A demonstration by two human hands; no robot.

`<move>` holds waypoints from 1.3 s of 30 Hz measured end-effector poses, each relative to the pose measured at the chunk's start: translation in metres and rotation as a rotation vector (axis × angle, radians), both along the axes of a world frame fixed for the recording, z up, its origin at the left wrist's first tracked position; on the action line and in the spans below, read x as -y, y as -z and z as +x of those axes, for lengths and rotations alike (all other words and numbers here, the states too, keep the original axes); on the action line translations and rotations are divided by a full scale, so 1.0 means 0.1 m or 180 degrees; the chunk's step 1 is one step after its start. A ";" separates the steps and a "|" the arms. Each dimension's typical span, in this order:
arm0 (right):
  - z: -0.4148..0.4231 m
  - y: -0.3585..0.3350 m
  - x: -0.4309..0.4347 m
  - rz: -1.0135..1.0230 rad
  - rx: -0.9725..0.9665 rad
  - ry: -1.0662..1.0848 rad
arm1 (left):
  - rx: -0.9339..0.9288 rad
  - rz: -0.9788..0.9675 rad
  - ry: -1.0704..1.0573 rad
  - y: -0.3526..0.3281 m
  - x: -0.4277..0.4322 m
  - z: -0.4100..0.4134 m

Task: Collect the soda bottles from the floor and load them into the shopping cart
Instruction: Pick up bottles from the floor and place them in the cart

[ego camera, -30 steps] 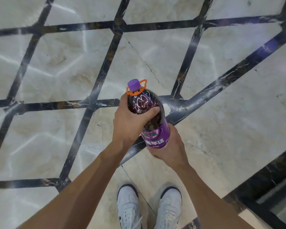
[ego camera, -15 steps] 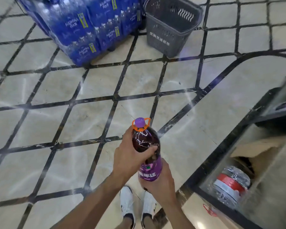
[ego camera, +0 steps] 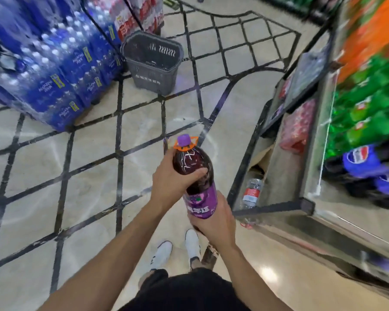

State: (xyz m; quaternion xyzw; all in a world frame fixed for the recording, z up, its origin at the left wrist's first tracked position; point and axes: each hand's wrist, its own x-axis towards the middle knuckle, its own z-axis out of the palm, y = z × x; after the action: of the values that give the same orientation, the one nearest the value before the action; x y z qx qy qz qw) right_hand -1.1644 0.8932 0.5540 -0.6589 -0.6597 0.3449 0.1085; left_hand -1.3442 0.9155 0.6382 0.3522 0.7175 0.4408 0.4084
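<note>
A large soda bottle (ego camera: pixel 194 173) with dark purple drink, a purple cap, an orange carry ring and a purple label is held upright in front of me, above the floor. My left hand (ego camera: pixel 170 184) grips its upper body, thumb across the front. My right hand (ego camera: pixel 213 223) cups and grips its base from below. A grey plastic shopping basket (ego camera: pixel 152 63) stands on the floor ahead, well beyond the bottle, and nothing shows inside it.
Stacked blue packs of water bottles (ego camera: pixel 54 70) fill the left, red packs (ego camera: pixel 137 14) behind them. A shelf unit (ego camera: pixel 305 198) with green, orange and blue soda bottles runs along the right; a clear bottle (ego camera: pixel 252 194) lies under it. My white shoes (ego camera: pixel 177 250) are below.
My view has lifted from the floor to take in the basket, the water packs and the right-hand shelf. Both hands keep the same hold on the purple bottle.
</note>
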 end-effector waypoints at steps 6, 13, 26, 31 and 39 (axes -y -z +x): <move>0.22 -0.27 0.61 0.0011 -0.0218 0.1309 | -0.0218 0.0159 0.1219 -0.36 0.00 0.52; 0.80 -0.41 1.28 0.0119 -0.0298 0.2563 | -0.0142 0.0327 0.2353 -0.50 0.21 1.53; 2.70 -0.25 2.74 -0.0037 -0.0149 0.4165 | -0.0003 0.0340 0.4017 -0.54 1.29 4.09; 3.46 -0.44 3.30 -0.0100 -0.0019 0.4558 | 0.0120 0.0549 0.4566 -0.58 1.80 5.12; 4.54 -0.37 3.86 0.0008 0.0028 0.5358 | 0.0207 0.0702 0.5361 -0.59 2.34 6.58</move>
State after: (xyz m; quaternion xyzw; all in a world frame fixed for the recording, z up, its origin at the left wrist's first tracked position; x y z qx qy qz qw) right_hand -0.7102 0.5073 0.5913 -0.9321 0.0511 0.1456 0.3276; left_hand -0.6859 0.6814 0.6969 0.7937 0.1567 0.0670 0.5839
